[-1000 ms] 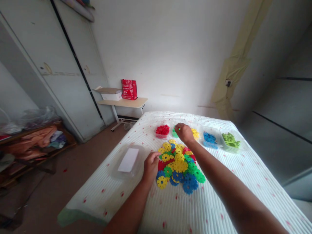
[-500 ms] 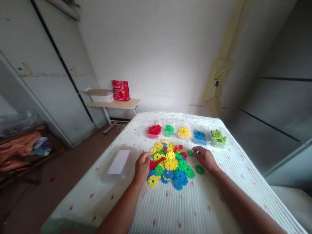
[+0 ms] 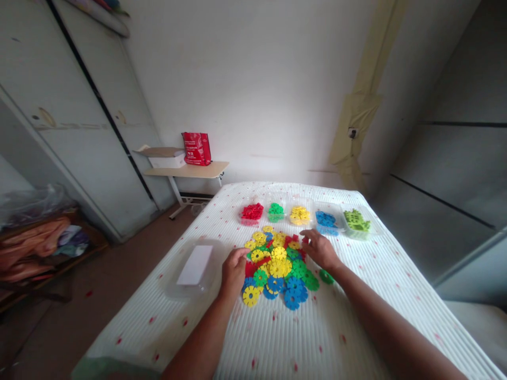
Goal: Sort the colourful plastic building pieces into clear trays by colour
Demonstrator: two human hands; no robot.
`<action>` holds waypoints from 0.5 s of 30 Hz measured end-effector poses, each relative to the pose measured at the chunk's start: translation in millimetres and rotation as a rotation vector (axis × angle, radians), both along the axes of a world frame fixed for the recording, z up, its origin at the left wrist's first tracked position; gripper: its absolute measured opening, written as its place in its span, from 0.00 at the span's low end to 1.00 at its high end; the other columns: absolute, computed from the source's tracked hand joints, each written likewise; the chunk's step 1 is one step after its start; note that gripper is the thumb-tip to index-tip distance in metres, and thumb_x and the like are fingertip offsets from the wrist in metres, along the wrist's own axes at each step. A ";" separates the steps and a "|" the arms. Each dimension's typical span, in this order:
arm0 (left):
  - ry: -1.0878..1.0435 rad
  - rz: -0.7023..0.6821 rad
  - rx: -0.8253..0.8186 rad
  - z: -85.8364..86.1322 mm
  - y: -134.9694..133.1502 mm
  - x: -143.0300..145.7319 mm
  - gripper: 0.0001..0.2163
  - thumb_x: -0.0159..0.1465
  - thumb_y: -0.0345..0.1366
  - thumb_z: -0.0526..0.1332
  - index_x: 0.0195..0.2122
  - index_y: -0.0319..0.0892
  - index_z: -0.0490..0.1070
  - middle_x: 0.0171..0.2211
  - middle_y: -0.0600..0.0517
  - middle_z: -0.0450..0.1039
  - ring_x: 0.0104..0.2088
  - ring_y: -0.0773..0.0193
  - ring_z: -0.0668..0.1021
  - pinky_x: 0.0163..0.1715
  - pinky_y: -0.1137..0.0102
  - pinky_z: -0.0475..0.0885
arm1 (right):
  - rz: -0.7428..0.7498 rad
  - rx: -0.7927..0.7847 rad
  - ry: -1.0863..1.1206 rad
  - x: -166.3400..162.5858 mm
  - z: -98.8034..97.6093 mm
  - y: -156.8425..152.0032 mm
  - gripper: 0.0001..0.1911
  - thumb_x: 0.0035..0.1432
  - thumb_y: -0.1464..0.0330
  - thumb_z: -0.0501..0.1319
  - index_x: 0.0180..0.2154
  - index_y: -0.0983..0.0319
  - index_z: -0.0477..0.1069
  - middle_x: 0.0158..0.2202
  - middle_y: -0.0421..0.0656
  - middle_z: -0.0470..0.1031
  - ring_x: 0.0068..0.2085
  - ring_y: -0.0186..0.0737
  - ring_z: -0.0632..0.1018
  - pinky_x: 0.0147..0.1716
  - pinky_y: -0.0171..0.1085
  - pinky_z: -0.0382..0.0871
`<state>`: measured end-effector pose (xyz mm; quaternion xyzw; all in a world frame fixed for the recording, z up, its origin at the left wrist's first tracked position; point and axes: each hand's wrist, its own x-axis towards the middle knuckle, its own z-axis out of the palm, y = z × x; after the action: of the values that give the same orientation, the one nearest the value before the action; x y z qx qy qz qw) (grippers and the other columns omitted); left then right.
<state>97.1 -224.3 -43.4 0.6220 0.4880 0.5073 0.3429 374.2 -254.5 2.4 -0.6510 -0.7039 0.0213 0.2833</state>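
A pile of flat, flower-shaped plastic discs [image 3: 277, 266] in yellow, green, blue and red lies on the white bed [image 3: 301, 338]. My left hand [image 3: 233, 269] rests at the pile's left edge with its fingers curled; what they grip, if anything, is hidden. My right hand [image 3: 319, 249] lies at the pile's upper right edge, fingers stretched out over the discs near a red one. A lone green disc [image 3: 326, 276] sits just right of my right wrist. Behind the pile stands a row of clear trays: red [image 3: 252, 212], green [image 3: 275, 211], yellow [image 3: 300, 215], blue [image 3: 325, 218] and light green [image 3: 356, 220].
A clear plastic box with a white sheet [image 3: 194, 266] lies left of my left hand. Beyond the bed, a small side table [image 3: 190, 170] carries a red bag [image 3: 197, 148] and a white box [image 3: 166, 157]. Wardrobe doors and a low shelf of clothes [image 3: 35, 248] are at the left.
My right hand came back from the green tray to the pile's right side, then slid slightly left onto its edge. My left hand stayed at the pile's left edge.
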 end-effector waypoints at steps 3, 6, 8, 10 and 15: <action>-0.004 0.002 0.008 0.5 -0.3 0.2 0.11 0.57 0.34 0.53 0.36 0.40 0.73 0.36 0.49 0.75 0.40 0.60 0.76 0.44 0.65 0.69 | -0.132 -0.069 -0.054 -3.7 9.4 11.8 0.19 0.52 0.72 0.54 0.47 0.63 0.70 0.41 0.46 0.72 0.37 0.37 0.75 0.36 0.33 0.65; -0.008 0.003 0.011 1.3 -0.9 0.0 0.11 0.57 0.34 0.53 0.36 0.40 0.73 0.36 0.49 0.75 0.40 0.60 0.76 0.44 0.65 0.69 | -0.219 -0.218 -0.123 -14.1 14.2 25.3 0.18 0.54 0.70 0.54 0.47 0.62 0.71 0.42 0.48 0.73 0.38 0.38 0.75 0.35 0.32 0.64; -0.009 -0.002 0.012 1.7 -1.2 -0.3 0.11 0.57 0.34 0.52 0.36 0.40 0.72 0.37 0.49 0.75 0.40 0.60 0.76 0.43 0.65 0.69 | -0.234 -0.270 -0.144 -20.5 12.6 33.0 0.16 0.54 0.68 0.55 0.44 0.62 0.74 0.40 0.48 0.73 0.36 0.38 0.76 0.33 0.32 0.63; -0.004 -0.005 0.016 1.8 -1.3 -0.3 0.11 0.57 0.33 0.52 0.37 0.40 0.73 0.37 0.49 0.75 0.40 0.60 0.76 0.44 0.65 0.69 | -0.233 -0.292 -0.159 -24.0 9.1 38.4 0.14 0.53 0.67 0.57 0.39 0.62 0.76 0.37 0.48 0.73 0.34 0.39 0.76 0.30 0.32 0.62; -0.005 -0.003 0.026 1.3 -1.7 1.0 0.11 0.57 0.33 0.52 0.37 0.41 0.73 0.37 0.49 0.75 0.39 0.61 0.76 0.43 0.66 0.69 | -0.205 -0.280 -0.205 -25.7 10.3 40.8 0.10 0.52 0.71 0.56 0.34 0.64 0.76 0.34 0.48 0.74 0.34 0.38 0.75 0.30 0.31 0.60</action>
<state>98.1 -226.0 -42.1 0.6258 0.4796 0.5147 0.3369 348.4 -213.7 12.7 -0.7512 -0.6492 0.0237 0.1174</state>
